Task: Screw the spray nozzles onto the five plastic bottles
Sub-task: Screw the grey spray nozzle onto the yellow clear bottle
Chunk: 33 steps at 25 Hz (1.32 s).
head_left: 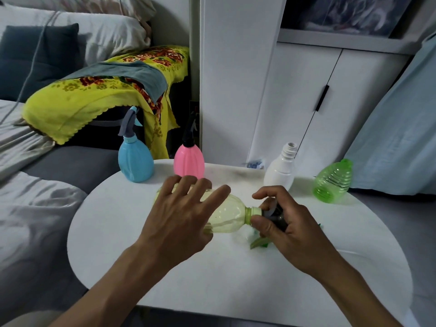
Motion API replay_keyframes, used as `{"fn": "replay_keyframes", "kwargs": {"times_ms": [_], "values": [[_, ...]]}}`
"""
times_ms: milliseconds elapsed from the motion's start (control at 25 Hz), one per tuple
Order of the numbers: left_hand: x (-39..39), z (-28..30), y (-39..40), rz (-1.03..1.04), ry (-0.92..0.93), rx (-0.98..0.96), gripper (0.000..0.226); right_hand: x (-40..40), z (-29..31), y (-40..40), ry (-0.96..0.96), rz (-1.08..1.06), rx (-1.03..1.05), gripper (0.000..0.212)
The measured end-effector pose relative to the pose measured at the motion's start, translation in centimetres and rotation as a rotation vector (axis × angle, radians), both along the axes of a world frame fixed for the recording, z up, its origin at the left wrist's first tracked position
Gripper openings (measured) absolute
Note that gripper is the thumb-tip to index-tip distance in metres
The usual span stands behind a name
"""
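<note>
A pale yellow bottle [227,215] lies sideways over the round white table [165,267], neck pointing right. My left hand [181,218] wraps its body, fingers spread over the top. My right hand [287,230] grips a dark grey spray nozzle [276,214] whose light green collar [256,211] sits on the bottle's neck. A blue bottle [135,161] and a pink bottle [188,161] stand at the back, each with a nozzle on. A white bottle [280,172] stands open-necked. A green bottle [332,181] stands tilted at the right without a nozzle.
Green nozzle parts [258,243] lie on the table under my right hand, mostly hidden. A bed with grey bedding [35,197] lies to the left, a yellow floral cloth [94,95] behind the table, white cabinet doors [295,102] at the back right.
</note>
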<state>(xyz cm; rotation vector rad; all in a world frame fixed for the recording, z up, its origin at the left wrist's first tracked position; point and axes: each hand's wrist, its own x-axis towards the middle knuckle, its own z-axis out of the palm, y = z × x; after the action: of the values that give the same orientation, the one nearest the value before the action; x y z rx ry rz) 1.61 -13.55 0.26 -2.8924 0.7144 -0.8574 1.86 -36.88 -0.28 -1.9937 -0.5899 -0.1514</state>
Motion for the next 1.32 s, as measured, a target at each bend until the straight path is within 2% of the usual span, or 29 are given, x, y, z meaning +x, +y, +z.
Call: {"fn": "replay_keyframes", "kwargs": {"times_ms": [160, 320, 480, 640, 800, 1200, 1320], "values": [[0.0, -0.3, 0.1, 0.018, 0.029, 0.004, 0.084, -0.1, -0.2, 0.6, 0.017, 0.031, 0.03, 0.042], [0.1, -0.5, -0.1, 0.011, 0.014, 0.002, 0.084, 0.2, -0.1, 0.4, 0.038, -0.033, 0.004, 0.028], [0.2, -0.6, -0.2, 0.022, 0.021, 0.001, 0.084, 0.1, -0.2, 0.6, 0.023, -0.013, -0.014, 0.043], [0.2, -0.7, -0.4, 0.013, 0.023, 0.006, 0.083, 0.2, 0.0, 0.2, 0.028, -0.036, -0.049, 0.03], [0.2, -0.5, -0.5, 0.015, 0.022, -0.009, 0.082, -0.1, 0.1, 0.3, 0.023, -0.04, -0.081, 0.041], [0.1, -0.7, -0.5, -0.043, 0.051, -0.074, 0.08, -0.4, 0.8, 0.0, 0.001, -0.091, -0.101, 0.036], [0.2, -1.3, -1.2, -0.047, 0.069, -0.113, 0.08, -0.7, 1.2, 0.4, 0.057, -0.143, -0.025, 0.027]]}}
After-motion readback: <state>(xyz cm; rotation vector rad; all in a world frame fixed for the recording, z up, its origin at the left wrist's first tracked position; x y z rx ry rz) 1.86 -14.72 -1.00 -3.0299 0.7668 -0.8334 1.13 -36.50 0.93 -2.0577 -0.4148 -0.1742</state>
